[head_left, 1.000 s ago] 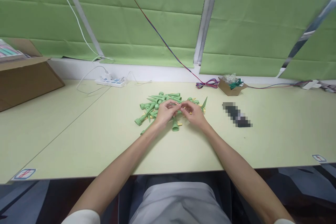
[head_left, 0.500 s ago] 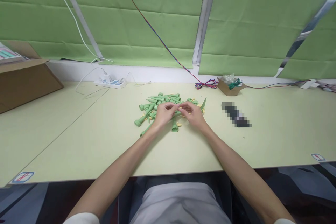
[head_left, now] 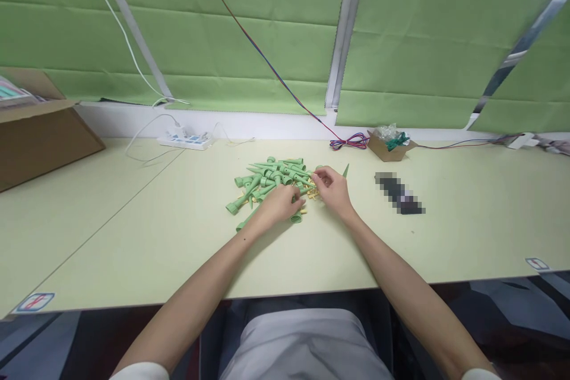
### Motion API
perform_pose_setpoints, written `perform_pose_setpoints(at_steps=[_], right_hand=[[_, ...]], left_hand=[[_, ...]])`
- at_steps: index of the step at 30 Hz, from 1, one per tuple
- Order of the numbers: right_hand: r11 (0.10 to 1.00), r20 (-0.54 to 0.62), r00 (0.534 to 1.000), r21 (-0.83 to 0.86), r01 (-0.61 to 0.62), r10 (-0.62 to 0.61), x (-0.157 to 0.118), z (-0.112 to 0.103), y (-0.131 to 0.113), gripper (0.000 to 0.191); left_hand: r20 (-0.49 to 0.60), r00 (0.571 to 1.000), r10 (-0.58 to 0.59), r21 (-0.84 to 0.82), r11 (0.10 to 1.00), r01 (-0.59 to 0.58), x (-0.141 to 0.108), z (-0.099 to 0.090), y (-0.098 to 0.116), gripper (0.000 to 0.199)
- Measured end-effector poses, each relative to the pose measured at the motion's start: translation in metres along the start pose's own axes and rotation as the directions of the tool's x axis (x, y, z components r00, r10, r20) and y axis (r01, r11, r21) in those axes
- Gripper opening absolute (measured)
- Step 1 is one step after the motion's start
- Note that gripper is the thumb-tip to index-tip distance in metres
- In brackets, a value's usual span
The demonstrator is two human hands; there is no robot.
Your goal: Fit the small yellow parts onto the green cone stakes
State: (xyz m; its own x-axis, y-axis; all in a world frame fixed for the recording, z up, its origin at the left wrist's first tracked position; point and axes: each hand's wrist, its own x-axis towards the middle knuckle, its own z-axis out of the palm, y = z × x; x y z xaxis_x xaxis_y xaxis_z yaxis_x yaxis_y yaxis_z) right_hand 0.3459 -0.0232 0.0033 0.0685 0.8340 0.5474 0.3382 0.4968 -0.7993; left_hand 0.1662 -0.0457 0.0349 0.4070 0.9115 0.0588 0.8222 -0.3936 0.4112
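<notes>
A pile of green plastic spikes with round caps (head_left: 255,185) lies on the pale table, with small yellow pieces (head_left: 312,193) at its right side. My left hand (head_left: 281,202) is over the front of the pile, its fingers curled and closed; what they hold, if anything, is hidden. At the right side of the pile, my right hand (head_left: 330,185) has its thumb and fingertips pinched beside the tip of a green spike; whether it grips that spike is too small to tell.
On the table (head_left: 467,208) a small cardboard box (head_left: 386,149) holds plastic wrap, near coiled red-blue wire (head_left: 351,141). A pixelated dark object (head_left: 399,193) lies to the right. Back left are a power strip (head_left: 186,141) and a large cardboard box (head_left: 47,142).
My hands, which met over the pile, have moved apart. The left has moved down and slightly left, the right slightly right, uncovering more spikes and yellow pieces.
</notes>
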Motion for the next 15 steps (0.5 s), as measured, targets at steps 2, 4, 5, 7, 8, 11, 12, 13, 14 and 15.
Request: perform_pose_setpoints(at_steps=[2,4,5,7,8,11,12,13,14,15], right_hand=[[1.000,0.002,1.000,-0.011,0.007,-0.007,-0.0003,0.0006,-0.0010,0.020],[1.000,0.005,1.000,-0.022,0.016,-0.016,-0.0008,0.0009,-0.0021,0.021],[1.000,0.009,1.000,-0.026,0.018,-0.018,-0.0011,0.0009,-0.0027,0.021],[0.999,0.017,1.000,-0.032,0.017,-0.017,-0.0016,0.0007,-0.0040,0.021],[0.999,0.019,1.000,-0.038,0.017,-0.016,-0.0018,0.0006,-0.0046,0.021],[0.998,0.028,0.999,-0.063,0.018,-0.016,-0.0024,0.0001,-0.0063,0.021],[0.997,0.031,0.999,-0.071,0.018,-0.016,-0.0026,0.0001,-0.0066,0.021],[0.997,0.034,0.999,-0.075,0.017,-0.014,-0.0027,0.0001,-0.0068,0.021],[0.997,0.036,0.999,-0.077,0.014,-0.012,-0.0027,0.0002,-0.0068,0.021],[0.997,0.038,0.999,-0.077,0.012,-0.009,-0.0027,0.0002,-0.0068,0.021]], left_hand=[[0.029,1.000,0.004,0.007,1.000,-0.005,0.0007,0.0017,-0.0010,0.023],[0.054,0.998,0.015,0.003,1.000,-0.015,0.0019,0.0032,-0.0014,0.020],[0.066,0.998,0.023,-0.004,1.000,-0.023,0.0025,0.0039,-0.0014,0.018],[0.090,0.995,0.045,-0.032,0.999,-0.043,0.0035,0.0049,-0.0011,0.014],[0.103,0.993,0.052,-0.047,0.998,-0.048,0.0038,0.0051,-0.0008,0.012],[0.134,0.990,0.051,-0.088,0.995,-0.039,0.0037,0.0043,0.0003,0.009],[0.138,0.989,0.051,-0.105,0.994,-0.037,0.0034,0.0035,0.0008,0.010],[0.136,0.989,0.058,-0.126,0.991,-0.041,0.0030,0.0026,0.0012,0.010],[0.131,0.989,0.072,-0.151,0.987,-0.052,0.0027,0.0017,0.0017,0.011],[0.125,0.988,0.089,-0.180,0.982,-0.066,0.0025,0.0008,0.0021,0.012]])
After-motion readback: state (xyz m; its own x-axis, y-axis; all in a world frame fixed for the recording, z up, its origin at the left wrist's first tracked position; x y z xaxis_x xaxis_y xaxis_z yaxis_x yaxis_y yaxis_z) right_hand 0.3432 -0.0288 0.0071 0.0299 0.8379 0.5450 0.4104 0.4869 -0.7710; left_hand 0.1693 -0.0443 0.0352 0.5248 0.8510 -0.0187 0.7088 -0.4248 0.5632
